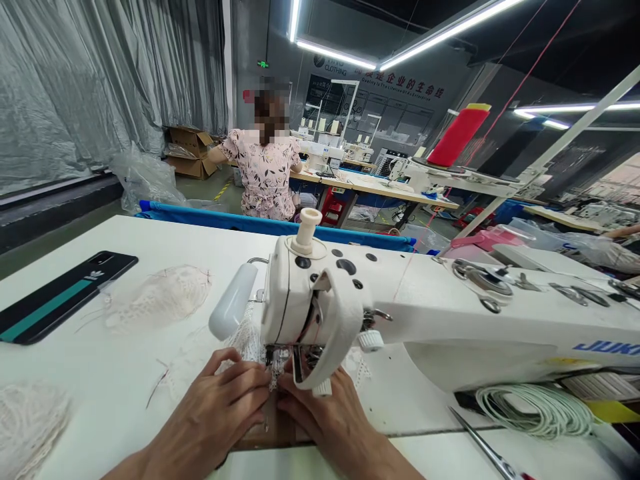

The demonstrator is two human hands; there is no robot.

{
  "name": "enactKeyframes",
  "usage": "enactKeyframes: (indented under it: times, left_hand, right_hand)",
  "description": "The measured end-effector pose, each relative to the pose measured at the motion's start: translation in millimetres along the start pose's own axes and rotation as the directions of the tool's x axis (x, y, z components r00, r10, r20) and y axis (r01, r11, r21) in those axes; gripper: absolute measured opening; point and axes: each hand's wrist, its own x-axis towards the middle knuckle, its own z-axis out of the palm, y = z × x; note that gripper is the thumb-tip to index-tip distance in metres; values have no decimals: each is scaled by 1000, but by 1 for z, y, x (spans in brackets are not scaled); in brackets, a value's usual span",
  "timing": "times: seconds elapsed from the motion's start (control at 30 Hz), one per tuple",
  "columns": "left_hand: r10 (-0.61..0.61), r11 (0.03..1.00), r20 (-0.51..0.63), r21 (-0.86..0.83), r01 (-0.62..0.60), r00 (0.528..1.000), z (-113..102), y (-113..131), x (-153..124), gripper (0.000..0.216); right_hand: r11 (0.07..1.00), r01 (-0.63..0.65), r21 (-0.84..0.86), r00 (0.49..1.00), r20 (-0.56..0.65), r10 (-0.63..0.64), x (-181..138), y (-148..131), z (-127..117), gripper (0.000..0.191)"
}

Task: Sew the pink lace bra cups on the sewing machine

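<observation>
A white sewing machine (425, 287) stands in front of me, its needle area partly hidden behind a curved white guard. White lace (249, 339) lies under the machine head and spreads out behind it. Just left of the needle, my left hand (217, 400) is closed, with bent fingers pressed together on the lace edge. My right hand (337, 413) is on the other side, fingers closed on the lace close to the presser foot. The guard covers part of that hand, so some fingertips are hidden.
Left on the white table (150, 373) are a dark phone (65, 293), a lace piece (157, 297) and more lace (30, 427). Scissors (487, 443) and a pale green cord coil (537, 410) lie at right. A red thread cone (457, 137) stands behind; a co-worker (267, 167) sits ahead.
</observation>
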Motion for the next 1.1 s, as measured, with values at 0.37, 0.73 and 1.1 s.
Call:
enactKeyframes:
  times: [0.37, 0.73, 1.1]
  left_hand:
    - [32, 998, -29, 48, -30, 999, 1, -1, 1, 24]
    - [17, 1000, -26, 16, -17, 1000, 2, 0, -4, 24]
    - [37, 997, -24, 75, -35, 999, 9, -8, -13, 9]
  right_hand:
    - [999, -3, -40, 998, -59, 0, 0, -1, 2, 14]
    - [995, 62, -77, 998, 0, -62, 0, -4, -3, 21]
    - [996, 61, -59, 997, 54, -58, -4, 2, 4, 25]
